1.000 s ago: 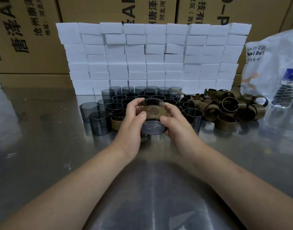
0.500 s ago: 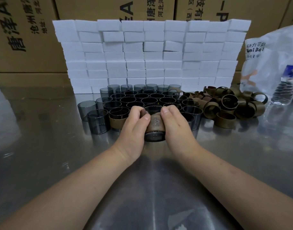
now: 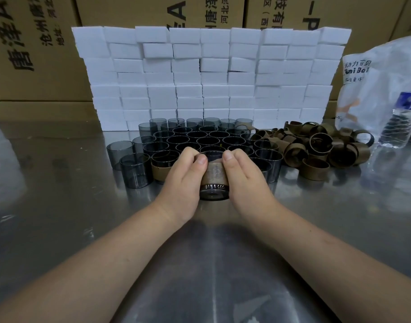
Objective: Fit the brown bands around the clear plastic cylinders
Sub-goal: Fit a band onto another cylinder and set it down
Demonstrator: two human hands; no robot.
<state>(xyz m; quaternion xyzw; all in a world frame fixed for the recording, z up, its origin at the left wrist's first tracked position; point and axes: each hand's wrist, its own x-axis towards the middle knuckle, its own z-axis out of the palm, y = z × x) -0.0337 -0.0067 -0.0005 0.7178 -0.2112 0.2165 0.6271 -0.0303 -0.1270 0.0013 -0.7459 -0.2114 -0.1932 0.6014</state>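
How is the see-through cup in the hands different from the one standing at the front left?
The smoky clear plastic cylinder in the hands wears a brown band; the smoky clear plastic cylinder at the front left is bare. The left hand and right hand grip the first; no hand touches the second. Both are the same tint and round shape, open end up.

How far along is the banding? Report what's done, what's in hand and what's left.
Done: only one banded cylinder shows, standing beside the left hand. In hand: the left hand and the right hand together grip a held cylinder with a brown band wrapped around it. Left: many bare cylinders stand behind the hands, and a pile of loose bands lies to the right.
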